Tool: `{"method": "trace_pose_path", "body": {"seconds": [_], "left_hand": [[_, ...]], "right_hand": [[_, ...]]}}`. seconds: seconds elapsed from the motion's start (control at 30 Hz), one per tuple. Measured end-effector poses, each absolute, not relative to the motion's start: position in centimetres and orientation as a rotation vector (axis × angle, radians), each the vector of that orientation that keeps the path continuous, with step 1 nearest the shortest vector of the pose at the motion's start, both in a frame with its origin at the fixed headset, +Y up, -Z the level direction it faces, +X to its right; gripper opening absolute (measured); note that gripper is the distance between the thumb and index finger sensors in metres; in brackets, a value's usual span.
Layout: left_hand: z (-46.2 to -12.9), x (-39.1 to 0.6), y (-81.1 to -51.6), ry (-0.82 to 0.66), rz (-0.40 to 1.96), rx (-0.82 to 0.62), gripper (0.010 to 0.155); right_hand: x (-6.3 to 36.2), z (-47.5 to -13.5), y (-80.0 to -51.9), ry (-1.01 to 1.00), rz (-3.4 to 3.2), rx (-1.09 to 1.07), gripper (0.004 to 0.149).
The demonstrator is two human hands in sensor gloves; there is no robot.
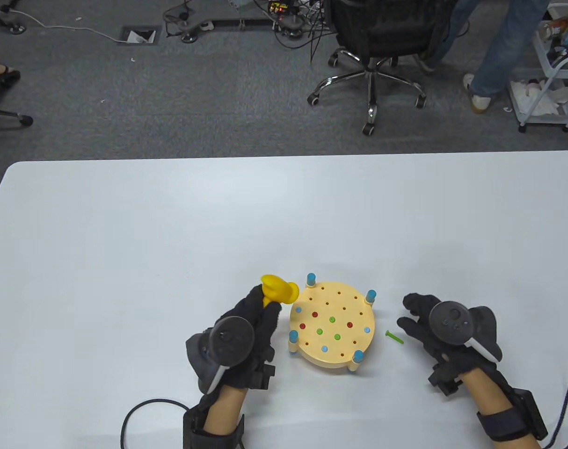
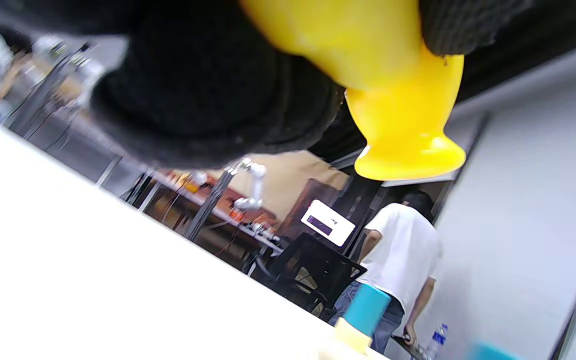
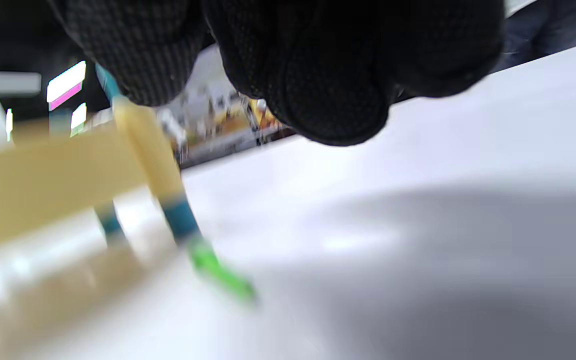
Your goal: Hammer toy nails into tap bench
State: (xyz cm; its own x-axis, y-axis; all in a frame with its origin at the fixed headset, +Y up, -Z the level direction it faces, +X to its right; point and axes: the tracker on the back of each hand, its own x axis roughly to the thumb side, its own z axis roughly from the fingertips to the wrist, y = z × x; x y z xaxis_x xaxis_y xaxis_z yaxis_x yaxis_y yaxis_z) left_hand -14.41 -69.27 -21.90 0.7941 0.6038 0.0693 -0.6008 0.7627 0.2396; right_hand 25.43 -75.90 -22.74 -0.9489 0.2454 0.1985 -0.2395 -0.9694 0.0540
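Observation:
The round wooden tap bench (image 1: 331, 324) stands on blue-capped legs at the table's front middle, with red, green and blue nail heads set in its top. My left hand (image 1: 246, 327) grips a yellow toy hammer (image 1: 278, 289), whose head sits just left of the bench's far-left edge; the hammer fills the top of the left wrist view (image 2: 398, 115). A loose green nail (image 1: 394, 336) lies on the table right of the bench. My right hand (image 1: 417, 318) hovers just right of that nail, fingers spread and holding nothing. The nail shows blurred in the right wrist view (image 3: 220, 275).
The white table (image 1: 171, 234) spreads wide behind and to both sides of the bench. Beyond its far edge are an office chair (image 1: 370, 51), a standing person (image 1: 494, 51) and a white cart (image 1: 553, 70).

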Motion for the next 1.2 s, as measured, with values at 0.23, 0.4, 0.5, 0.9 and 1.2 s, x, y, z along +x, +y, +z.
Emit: {"method": "trace_pose_path", "body": {"seconds": [0.23, 0.4, 0.5, 0.9, 1.2], "left_hand": [[-22.6, -16.0, -70.8, 0.082, 0.713, 0.198, 0.064], [-22.2, -15.4, -70.4, 0.056, 0.687, 0.211, 0.064], [-22.2, -15.3, -70.2, 0.047, 0.669, 0.216, 0.064], [-21.9, -14.7, -69.7, -0.006, 0.656, 0.232, 0.064], [-21.7, -13.7, -69.6, -0.055, 0.62, 0.231, 0.064]], "right_hand": [[20.9, -21.7, -77.8, 0.074, 3.161, 0.544, 0.057], [20.1, -21.4, -78.3, 0.204, 3.167, 0.638, 0.055], [20.2, -21.3, -78.1, 0.195, 3.164, 0.654, 0.055], [22.9, -20.7, -71.2, -0.305, 2.729, 0.528, 0.044], [13.4, -23.6, -67.5, -0.245, 2.914, 0.632, 0.042]]}}
